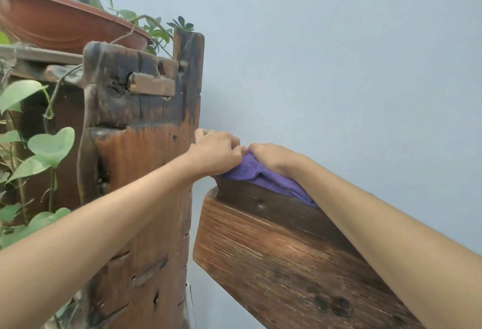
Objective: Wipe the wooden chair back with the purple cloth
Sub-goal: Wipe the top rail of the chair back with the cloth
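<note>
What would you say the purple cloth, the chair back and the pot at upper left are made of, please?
Purple cloth: soft, fuzzy knit, likely microfibre. Chair back: solid wood, streaky open grain, worn dark stain, matte. Pot: reddish-brown with a smooth thin rim, probably plastic, possibly terracotta.

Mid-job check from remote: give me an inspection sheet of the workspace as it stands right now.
Surface: wooden chair back, worn grain, dark top edge, tilted in view.
Job's things: purple cloth bunched on the chair back's top edge.
Clutter: nothing seen on the chair back.
Grippers: left hand pinches the cloth's near end; right hand presses down on the cloth.
Cables: nothing seen.
Surroundings: charred wooden stand close on the left, terracotta pot on top of it, leafy vines trailing down, pale blue wall behind.
</note>
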`<act>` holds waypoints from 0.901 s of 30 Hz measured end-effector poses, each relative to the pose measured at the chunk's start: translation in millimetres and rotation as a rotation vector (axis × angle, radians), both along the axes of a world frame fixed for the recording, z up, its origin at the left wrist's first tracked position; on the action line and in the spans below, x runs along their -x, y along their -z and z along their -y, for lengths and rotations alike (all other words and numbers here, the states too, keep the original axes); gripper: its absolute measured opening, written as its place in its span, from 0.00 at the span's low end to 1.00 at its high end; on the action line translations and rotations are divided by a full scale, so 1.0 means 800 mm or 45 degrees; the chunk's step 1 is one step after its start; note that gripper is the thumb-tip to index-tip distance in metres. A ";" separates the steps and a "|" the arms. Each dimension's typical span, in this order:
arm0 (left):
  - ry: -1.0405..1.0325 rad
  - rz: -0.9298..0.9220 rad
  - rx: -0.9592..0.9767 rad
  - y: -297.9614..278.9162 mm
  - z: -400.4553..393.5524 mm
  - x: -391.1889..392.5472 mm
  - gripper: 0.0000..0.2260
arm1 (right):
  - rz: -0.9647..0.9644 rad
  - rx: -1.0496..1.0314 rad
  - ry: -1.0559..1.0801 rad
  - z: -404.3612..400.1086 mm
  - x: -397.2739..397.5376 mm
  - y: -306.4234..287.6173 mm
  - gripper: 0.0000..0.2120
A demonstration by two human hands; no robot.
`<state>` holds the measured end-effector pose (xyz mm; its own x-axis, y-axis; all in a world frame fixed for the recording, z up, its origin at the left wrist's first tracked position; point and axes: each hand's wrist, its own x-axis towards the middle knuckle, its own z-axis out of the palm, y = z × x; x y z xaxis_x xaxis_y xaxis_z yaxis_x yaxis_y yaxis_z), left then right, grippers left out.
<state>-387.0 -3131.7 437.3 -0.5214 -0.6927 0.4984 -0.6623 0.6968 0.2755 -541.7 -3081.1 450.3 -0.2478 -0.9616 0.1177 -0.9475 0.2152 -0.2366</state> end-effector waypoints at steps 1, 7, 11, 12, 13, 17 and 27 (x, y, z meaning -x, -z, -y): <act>-0.016 0.000 0.015 0.000 0.005 -0.007 0.20 | -0.014 -0.003 -0.016 0.010 -0.006 -0.002 0.20; -0.066 0.030 -0.143 -0.011 0.013 -0.056 0.23 | -0.076 0.037 -0.164 0.042 -0.046 -0.012 0.19; -0.075 0.022 -0.350 0.011 0.007 -0.094 0.24 | -0.142 0.058 -0.331 0.032 -0.084 -0.016 0.20; -0.059 0.051 -0.406 0.023 0.001 -0.105 0.23 | -0.234 0.052 -0.373 0.024 -0.099 -0.015 0.17; -0.037 0.080 -0.456 0.035 -0.006 -0.116 0.22 | -0.374 0.061 -0.415 0.017 -0.114 -0.011 0.14; 0.041 0.073 -0.515 0.061 -0.038 -0.168 0.19 | -0.678 0.230 -0.655 -0.022 -0.162 0.033 0.10; 0.163 -0.093 -0.151 0.044 -0.139 -0.213 0.16 | 0.560 0.684 -0.556 -0.128 -0.156 0.086 0.11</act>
<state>-216.8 -3020.9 401.8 -0.5746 -0.6792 0.4566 -0.5456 0.7338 0.4049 -417.0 -2978.8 381.7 0.0050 -0.8223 0.5691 -0.7165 -0.3999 -0.5716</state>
